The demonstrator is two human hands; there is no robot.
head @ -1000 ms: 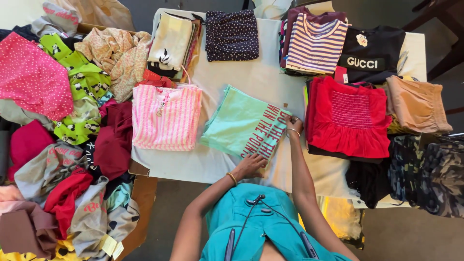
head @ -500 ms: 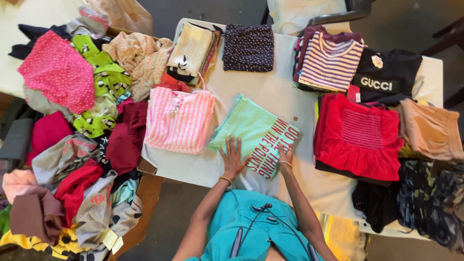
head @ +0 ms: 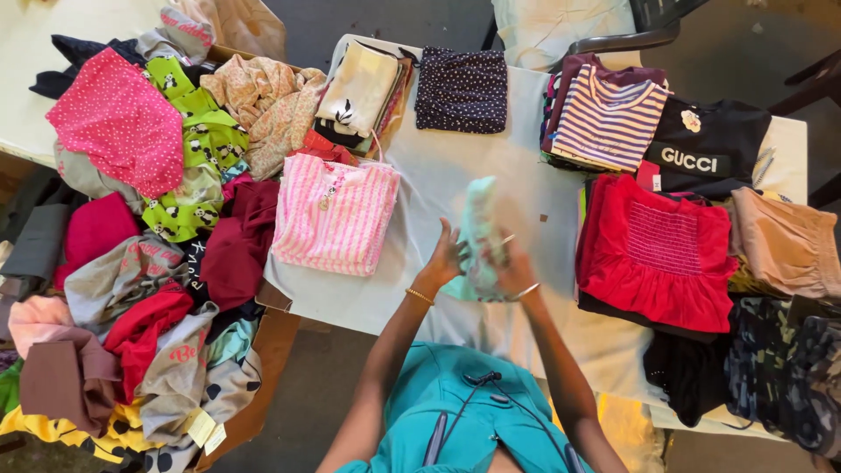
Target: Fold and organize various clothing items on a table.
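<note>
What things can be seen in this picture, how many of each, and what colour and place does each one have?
mint green garment: 1, lifted off the table, held between both hands
pink striped top: 1, flat on the table, left of the hands
dark dotted garment: 1, folded, far edge of the table
cream folded stack: 1, left of the dotted garment
striped top: 1, purple and white, on a far right pile
black top: 1, right of the striped top
red top: 1, right of the hands
tan garment: 1, right edge
loose clothes heap: many, mixed colours, left side
table: 1, white cover
left hand: on the garment
right hand: on the garment
</note>
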